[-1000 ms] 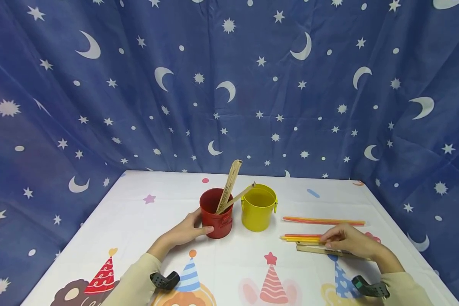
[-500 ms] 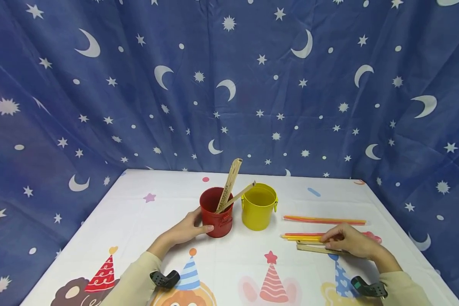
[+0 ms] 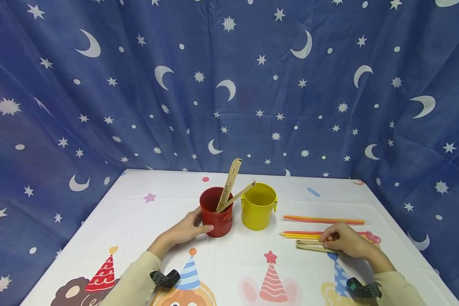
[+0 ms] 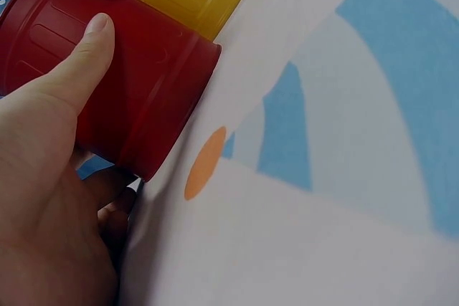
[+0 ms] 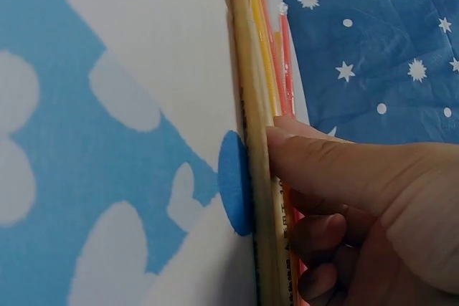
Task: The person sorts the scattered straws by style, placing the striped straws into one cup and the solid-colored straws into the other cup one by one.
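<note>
My left hand [image 3: 185,229] holds the red bucket [image 3: 218,223] from its left side. In the left wrist view the thumb lies along the bucket's wall and the other fingers pass behind it. Several flat wooden sticks [image 3: 229,182] lean inside that bucket, some with printed marks. At the right of the table, my right hand [image 3: 346,242] pinches a pale wooden stick [image 5: 276,213] with printed characters, between thumb and fingers. Another wooden stick [image 3: 313,248] lies just in front of it. Thin yellow and red sticks [image 3: 298,236] lie directly behind, partly covered by the hand.
A yellow bucket [image 3: 258,208] with side handles stands right beside the red one. Further back on the right lies a row of orange and red sticks [image 3: 323,220]. A white printed cloth [image 3: 157,182] covers the table; a blue star-and-moon curtain [image 3: 229,119] hangs behind.
The right hand has shifted slightly left and its wrist has come nearer the middle. The wooden sticks under it have moved a little. My left hand and both buckets stay put.
</note>
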Demonstrator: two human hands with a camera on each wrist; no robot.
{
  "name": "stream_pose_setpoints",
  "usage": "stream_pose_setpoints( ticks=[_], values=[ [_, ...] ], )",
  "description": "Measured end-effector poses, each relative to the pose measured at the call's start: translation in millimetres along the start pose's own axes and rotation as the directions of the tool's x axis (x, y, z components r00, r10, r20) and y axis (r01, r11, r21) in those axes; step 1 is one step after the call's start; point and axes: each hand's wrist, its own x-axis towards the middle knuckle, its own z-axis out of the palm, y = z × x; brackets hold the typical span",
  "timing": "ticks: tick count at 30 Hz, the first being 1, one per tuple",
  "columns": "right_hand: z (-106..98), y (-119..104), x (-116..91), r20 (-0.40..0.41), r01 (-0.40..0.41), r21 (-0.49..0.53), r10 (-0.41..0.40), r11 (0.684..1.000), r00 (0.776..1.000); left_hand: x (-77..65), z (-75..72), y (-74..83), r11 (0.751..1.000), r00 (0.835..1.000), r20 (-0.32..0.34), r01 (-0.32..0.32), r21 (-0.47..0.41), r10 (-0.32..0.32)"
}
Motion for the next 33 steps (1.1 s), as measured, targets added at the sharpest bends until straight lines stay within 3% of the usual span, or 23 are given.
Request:
stream_pose_setpoints(
  ticks=[10, 17, 23, 33],
  values=[
    [1.3, -1.7, 1.5, -0.026, -0.008, -0.045, 0.007, 0.999, 1.0, 0.5, -1.3, -0.7, 1.0, 1.0, 0.003, -0.003, -0.004, 0.003],
    [-6.2, -16.3, -4.7, -0.064, -0.048, -0.091, 0.043, 0.995, 0.997, -0.1, 1.2, -1.9, 1.0, 1.0, 0.008, 0.002, -0.006, -0.002],
    [-17.5, -32.9, -5.8, -0.165, -0.084, -0.089, 0.069, 0.992, 0.984, 1.5, 1.1, -2.5, 1.0, 1.0, 0.007, 0.006, -0.006, -0.006],
    [-22.1, -53.6, -6.4, -0.36, 0.02, -0.035, -0.032, 0.999, 0.933, 3.0, 0.0, -4.0, 1.0, 1.0, 0.009, -0.009, -0.013, 0.009]
  ],
)
